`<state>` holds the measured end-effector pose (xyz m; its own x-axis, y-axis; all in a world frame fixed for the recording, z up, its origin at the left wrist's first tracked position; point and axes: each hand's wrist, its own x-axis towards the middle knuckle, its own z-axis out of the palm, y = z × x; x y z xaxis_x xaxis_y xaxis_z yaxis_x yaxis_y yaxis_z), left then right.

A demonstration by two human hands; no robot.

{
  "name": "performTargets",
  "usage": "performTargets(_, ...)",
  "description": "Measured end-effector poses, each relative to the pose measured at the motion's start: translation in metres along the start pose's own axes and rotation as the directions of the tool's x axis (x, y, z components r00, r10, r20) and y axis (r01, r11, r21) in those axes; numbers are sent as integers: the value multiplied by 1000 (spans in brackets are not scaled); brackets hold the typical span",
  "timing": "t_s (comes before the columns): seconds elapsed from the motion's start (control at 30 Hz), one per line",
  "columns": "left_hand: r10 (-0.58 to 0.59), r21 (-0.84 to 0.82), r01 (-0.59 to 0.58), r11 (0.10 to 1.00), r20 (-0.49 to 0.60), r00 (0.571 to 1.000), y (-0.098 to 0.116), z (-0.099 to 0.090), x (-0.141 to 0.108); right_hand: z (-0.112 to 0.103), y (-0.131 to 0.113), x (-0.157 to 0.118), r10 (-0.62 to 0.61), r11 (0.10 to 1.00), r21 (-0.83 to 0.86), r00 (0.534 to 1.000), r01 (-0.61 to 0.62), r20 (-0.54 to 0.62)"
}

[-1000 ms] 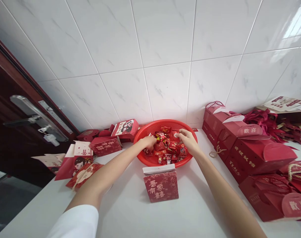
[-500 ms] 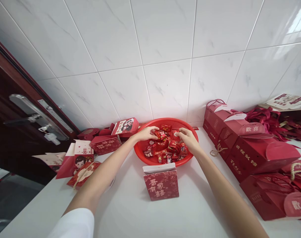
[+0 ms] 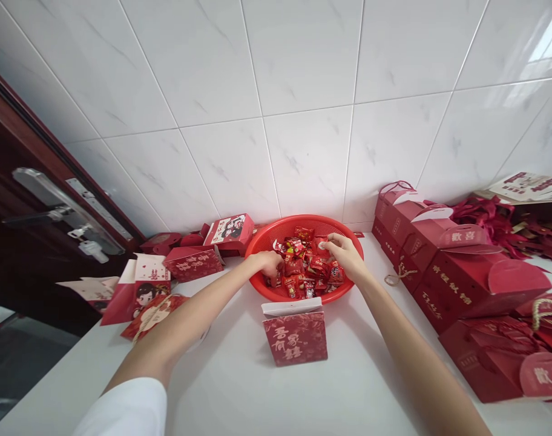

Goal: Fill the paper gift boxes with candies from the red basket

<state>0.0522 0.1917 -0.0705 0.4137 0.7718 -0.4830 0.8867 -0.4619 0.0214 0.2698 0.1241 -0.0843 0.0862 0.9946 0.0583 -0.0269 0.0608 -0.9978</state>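
A red plastic basket with a perforated wall holds many wrapped candies, mostly red. Down at the basket's left side, my left hand has its fingers curled among the candies; the fingertips are hidden. At the right side my right hand pinches a red-wrapped candy with a pale round mark, between thumb and fingers. In front of the basket stands a dark red paper gift box with pale lettering, its top flap raised.
Red gift boxes line the right side of the white table, with dark red ribbons behind. More boxes and an orange-red packet lie at left. A tiled wall closes the back; a door handle is at far left.
My left hand has moved down and left, from the upper middle of the basket to the candies at its left side. My right hand stays in nearly the same place.
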Motion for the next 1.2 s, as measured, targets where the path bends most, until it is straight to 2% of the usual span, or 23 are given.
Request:
performTargets(0.1, 30, -39, -33, 999, -65, 997, -10, -5, 2, 0, -1, 0, -6, 1000, 10, 1000, 6, -9)
performTargets(0.23, 62, -209, -131, 969, -307, 950, -21, -8, 7, 1, -1, 0, -1, 1000, 29, 1000, 1, -6)
performTargets(0.3, 66, -360, -215, 908, -383, 922, -23, -7, 10, 1, -1, 0, -1, 999, 36, 1000, 1, -3)
performTargets(0.4, 81, -557, -313, 769, -402, 912, -21, -5, 16, 1, 0, 0, -3, 999, 38, 1000, 3, -5)
performTargets(0.47, 70, -577, -313, 755, -404, 912, -19, -3, 19, 1, 0, 0, -8, 999, 36, 1000, 9, -10)
performTargets(0.53, 50, -509, -296, 809, -442, 896, -15, -3, 19, 1, 1, 0, -17, 999, 36, 1000, 17, -15)
performTargets(0.6, 83, -408, -309, 859, -486, 870, -10, -4, 16, 1, 1, 0, -20, 999, 34, 1000, 20, -15)
performTargets(0.67, 196, -338, -360, 870, -432, 880, -3, -4, 12, 1, 1, 0, -15, 999, 29, 1000, 15, -10)
performTargets(0.77, 375, -250, -413, 876, -188, 908, 13, 0, 4, 1, 1, 0, -19, 1000, 23, 1000, 20, -5)
performTargets(0.83, 375, -111, -384, 917, -90, 922, 26, 5, 1, 1, 1, 1, -27, 999, 16, 1000, 27, -6)
performTargets(0.93, 281, 102, -273, 957, -83, 956, 44, 14, 0, 1, 2, 1, -40, 999, -2, 999, 40, -6)
performTargets(1.0, 271, 150, -262, 953, -44, 962, 49, 16, 0, 1, 2, 1, -51, 999, -11, 999, 51, -6)
performTargets(1.1, 325, 93, -323, 942, 2, 946, 45, 15, 1, 0, 1, 0, -49, 999, -20, 999, 49, -1)
performTargets(1.2, 361, -39, -363, 931, -44, 931, 34, 11, 1, 0, -1, -2, -45, 999, -22, 999, 45, 7)
